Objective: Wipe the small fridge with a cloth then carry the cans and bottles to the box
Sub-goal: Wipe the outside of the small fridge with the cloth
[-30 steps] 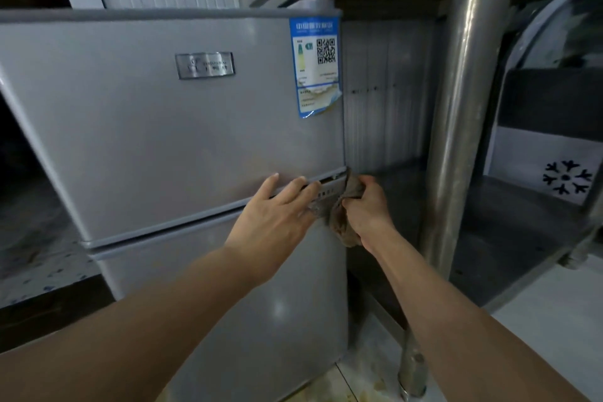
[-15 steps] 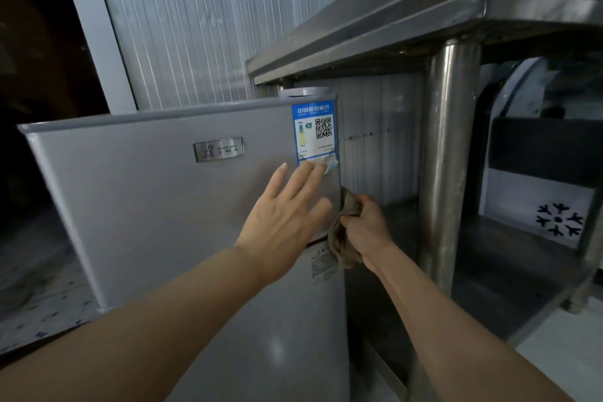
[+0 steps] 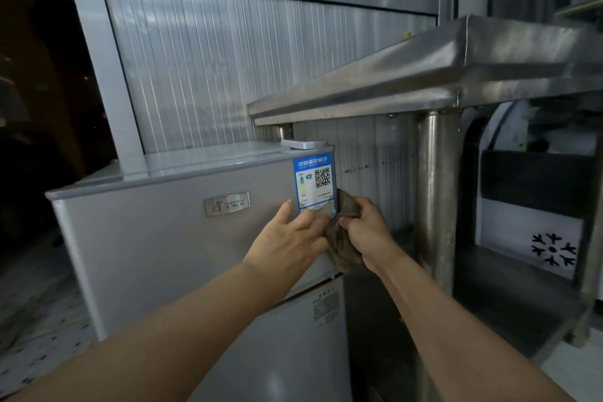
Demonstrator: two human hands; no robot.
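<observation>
The small grey two-door fridge (image 3: 156, 245) stands in front of me with both doors closed and a blue energy label (image 3: 314, 183) at its upper right corner. My left hand (image 3: 290, 243) lies flat on the upper door just below that label, fingers spread. My right hand (image 3: 367, 235) grips a brown cloth (image 3: 341, 238) and presses it against the right edge of the upper door. No cans, bottles or box are in view.
A stainless steel table (image 3: 424, 75) stands close to the right of the fridge, its round leg (image 3: 435, 206) just beyond my right hand. A white chest freezer with a snowflake mark (image 3: 551, 250) sits under it. A ribbed metal wall (image 3: 261, 75) runs behind.
Both hands have slid up the fridge's right edge, from the gap between the two doors to beside the blue label. My view has tilted upward.
</observation>
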